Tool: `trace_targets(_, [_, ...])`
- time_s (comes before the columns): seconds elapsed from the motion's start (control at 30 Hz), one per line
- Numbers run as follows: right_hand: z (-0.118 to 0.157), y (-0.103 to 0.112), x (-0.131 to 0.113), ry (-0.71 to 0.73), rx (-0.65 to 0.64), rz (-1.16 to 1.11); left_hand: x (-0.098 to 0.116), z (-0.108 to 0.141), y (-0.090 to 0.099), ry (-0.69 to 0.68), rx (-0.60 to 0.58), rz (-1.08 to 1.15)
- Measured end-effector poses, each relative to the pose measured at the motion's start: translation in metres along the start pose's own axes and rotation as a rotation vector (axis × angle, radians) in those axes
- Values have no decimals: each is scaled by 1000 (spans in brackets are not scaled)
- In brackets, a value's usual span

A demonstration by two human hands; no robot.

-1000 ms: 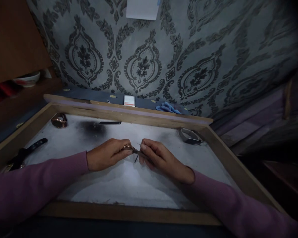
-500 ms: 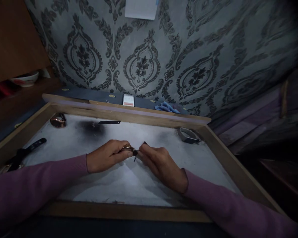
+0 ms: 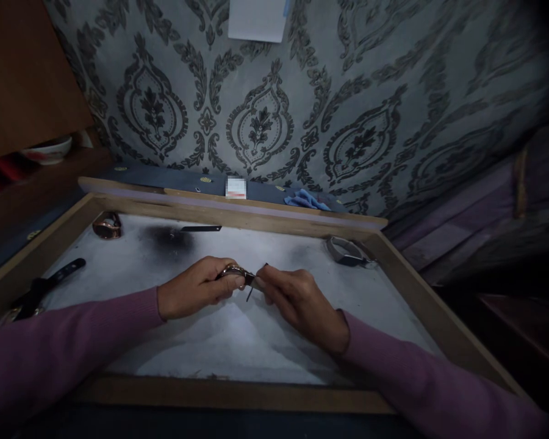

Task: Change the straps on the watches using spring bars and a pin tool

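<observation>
Although the room is dim, damask wallpaper [image 3: 260, 125] shows across the upper frame, above a shallow wooden tray [image 3: 233, 395] with a whitish bottom. At the left, a purple sleeve [image 3: 96, 320] partly covers a black-strapped watch [image 3: 48, 285]; the far right fades into darkness. Near the centre, a thin dark piece [image 3: 249, 295] is too small to identify. Just above it, a wristwatch [image 3: 232, 269] spans the gap, its case gripped by the left hand [image 3: 200, 288] between thumb and fingers, its dark strap [image 3: 249, 280] pinched by the right hand [image 3: 302, 302], whose fingers hide the strap's end.
</observation>
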State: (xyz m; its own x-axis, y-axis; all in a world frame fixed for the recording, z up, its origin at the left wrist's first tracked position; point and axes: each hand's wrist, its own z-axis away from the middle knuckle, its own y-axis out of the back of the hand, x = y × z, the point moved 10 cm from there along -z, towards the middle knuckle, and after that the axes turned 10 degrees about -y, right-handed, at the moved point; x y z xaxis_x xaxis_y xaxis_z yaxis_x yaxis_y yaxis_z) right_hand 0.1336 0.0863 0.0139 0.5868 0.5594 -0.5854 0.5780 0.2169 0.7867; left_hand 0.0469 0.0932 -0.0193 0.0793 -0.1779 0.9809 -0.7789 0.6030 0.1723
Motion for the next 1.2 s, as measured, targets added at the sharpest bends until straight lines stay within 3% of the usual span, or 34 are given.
trace_targets(0.37, [-1, -2, -9, 76, -67, 70, -4, 0, -3, 12, -24, 16])
trace_targets(0.6, [-3, -3, -2, 21, -51, -52, -6, -1, -3, 27, -32, 60])
trace_targets(0.97, [-4, -8, -1, 7, -126, -55, 2, -1, 0, -39, -53, -153])
trace_targets(1.2, [-4, -6, -3, 28, -115, -21, -10, -1, -4, 50, -44, 26])
